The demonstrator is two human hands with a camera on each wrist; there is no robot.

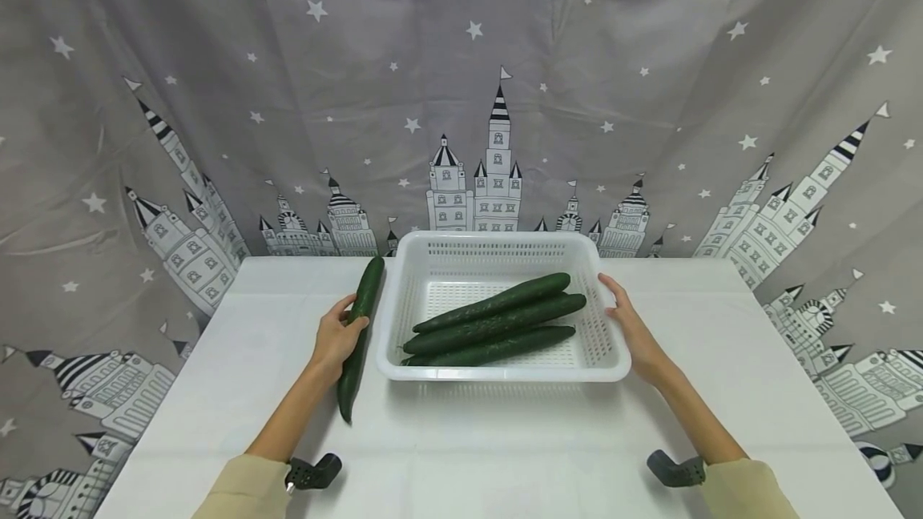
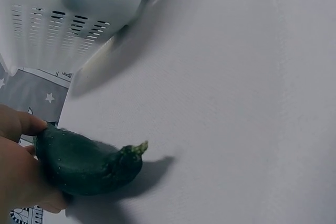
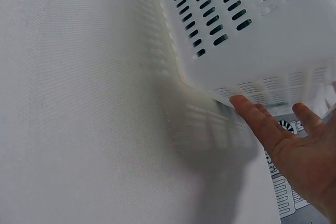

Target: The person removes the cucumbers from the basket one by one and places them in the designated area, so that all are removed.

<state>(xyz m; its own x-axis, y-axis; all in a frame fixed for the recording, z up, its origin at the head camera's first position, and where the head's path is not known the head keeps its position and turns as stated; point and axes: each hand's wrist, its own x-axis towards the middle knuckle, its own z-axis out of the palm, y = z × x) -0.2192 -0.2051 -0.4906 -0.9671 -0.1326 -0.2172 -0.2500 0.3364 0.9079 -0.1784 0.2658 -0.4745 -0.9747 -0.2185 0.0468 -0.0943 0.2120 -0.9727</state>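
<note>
A long dark green cucumber lies to the left of the white basket, and my left hand grips it around its middle. In the left wrist view the cucumber shows its stem end, with thumb and fingers on either side. Three more cucumbers lie side by side, slanting, inside the white perforated plastic basket. At the basket's right side is my right hand, its fingers extended along the wall. From the right wrist, the fingers look fairly straight beside the basket.
A white cloth covers the table. Behind it hangs a grey curtain printed with castles and stars. Dark camera mounts stick out from both wrists over the front of the table.
</note>
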